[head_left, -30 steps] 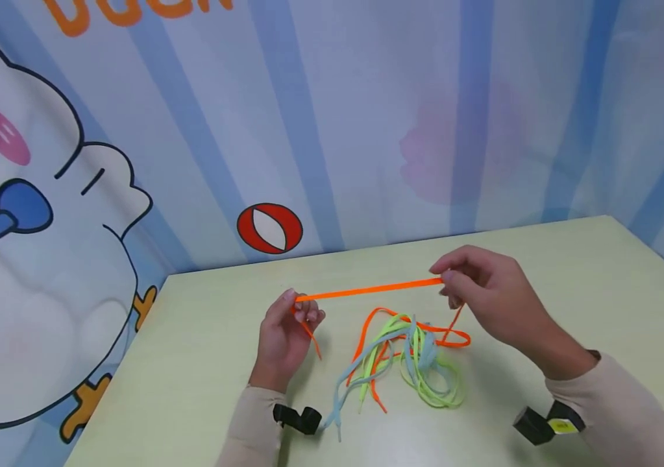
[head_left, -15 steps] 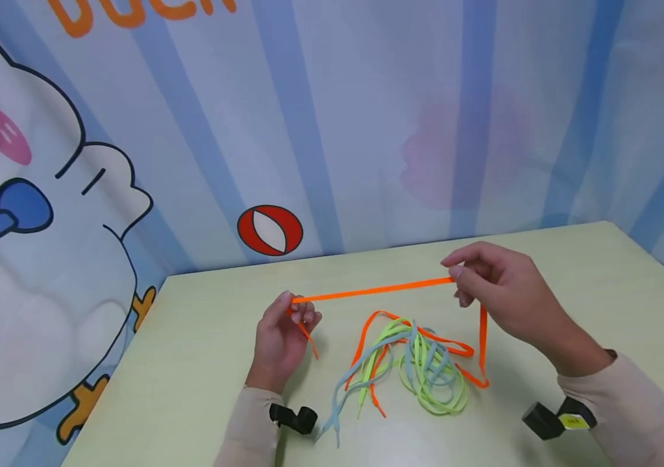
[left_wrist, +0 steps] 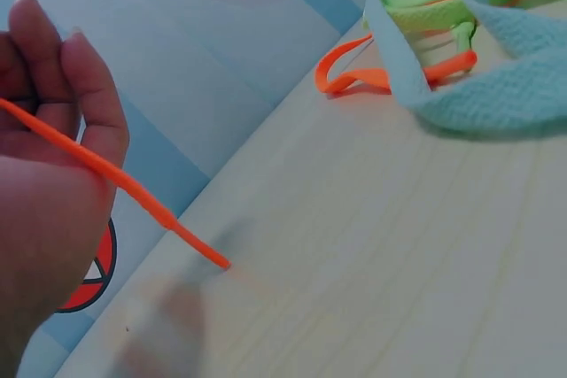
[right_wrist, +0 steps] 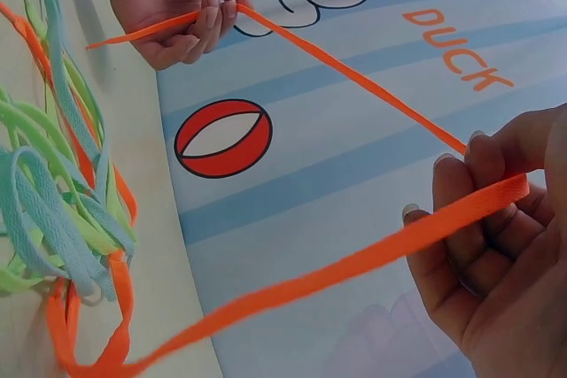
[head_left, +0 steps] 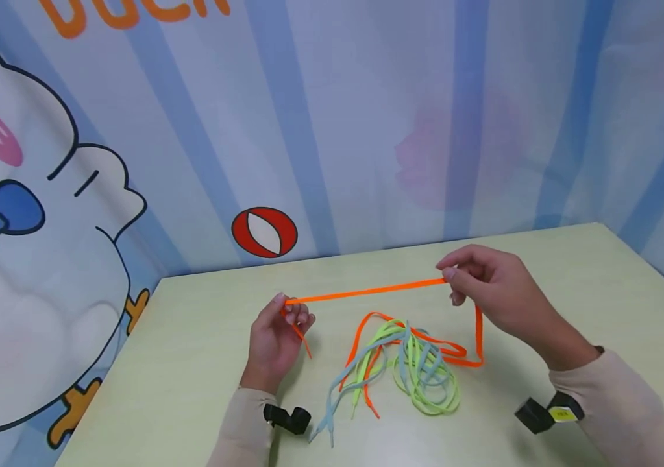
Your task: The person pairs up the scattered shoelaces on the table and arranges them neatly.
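Note:
An orange shoelace (head_left: 367, 292) runs taut between the two hands above the table. My left hand (head_left: 276, 344) pinches it near one end, and a short tail with its tip (left_wrist: 199, 247) dangles below the fingers. My right hand (head_left: 498, 292) pinches the lace between thumb and forefinger. From there the lace drops to the table and runs into a tangled pile. In that pile lie light green laces (head_left: 442, 402), pale blue laces (head_left: 337, 383) and more orange lace. In the right wrist view, both the left hand (right_wrist: 168, 6) and right hand (right_wrist: 496, 245) show on the lace.
The pale yellow table (head_left: 203, 363) meets a printed blue-striped curtain (head_left: 361, 130) at its back edge. On the curtain are a large white duck, a red ball and lettering. Each wrist wears a small black camera (head_left: 287, 419).
The right hand moved a little right, then slightly back left. A length of orange lace pulled out of the pile and now hangs below it. The left hand shifted slightly left.

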A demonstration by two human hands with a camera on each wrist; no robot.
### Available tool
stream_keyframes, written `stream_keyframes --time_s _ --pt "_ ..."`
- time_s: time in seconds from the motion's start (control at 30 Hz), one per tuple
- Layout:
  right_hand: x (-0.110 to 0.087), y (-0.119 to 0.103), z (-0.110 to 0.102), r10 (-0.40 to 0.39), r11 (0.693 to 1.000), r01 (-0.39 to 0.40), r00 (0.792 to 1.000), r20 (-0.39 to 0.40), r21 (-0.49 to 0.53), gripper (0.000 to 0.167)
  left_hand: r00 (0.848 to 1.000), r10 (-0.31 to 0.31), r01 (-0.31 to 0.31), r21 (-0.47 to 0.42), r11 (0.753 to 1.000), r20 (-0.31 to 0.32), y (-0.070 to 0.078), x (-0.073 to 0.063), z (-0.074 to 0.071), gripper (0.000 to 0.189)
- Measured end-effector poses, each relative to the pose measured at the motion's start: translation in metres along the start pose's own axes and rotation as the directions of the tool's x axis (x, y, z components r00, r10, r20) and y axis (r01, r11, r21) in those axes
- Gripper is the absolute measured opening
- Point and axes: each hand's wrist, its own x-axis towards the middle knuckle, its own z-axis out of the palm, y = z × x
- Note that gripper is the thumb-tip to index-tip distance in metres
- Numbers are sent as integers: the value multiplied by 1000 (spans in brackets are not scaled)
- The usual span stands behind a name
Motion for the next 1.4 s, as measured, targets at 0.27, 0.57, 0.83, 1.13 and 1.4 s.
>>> stream_keyframes --time_s 0.27,0.57,0.83,1.13,1.4 --pt "-2 0 -5 4 998 -4 1000 -12 -70 17 1000 3 -3 -8 1000 1 -5 0 -4 37" --pt "3 6 -8 -6 997 5 1000 -20 -76 18 998 14 -15 -16 1000 -54 -5 -1 -5 36" --pt "5 14 -12 11 993 -16 999 -45 -115 22 999 24 -24 -20 1000 -33 -3 -1 -6 34" --pt "13 26 -18 42 992 -49 997 -63 -114 27 998 53 -52 -32 998 43 6 2 -7 38" --pt "16 36 -18 52 997 -56 996 -78 -47 30 997 61 -58 75 996 -50 19 2 -8 32"
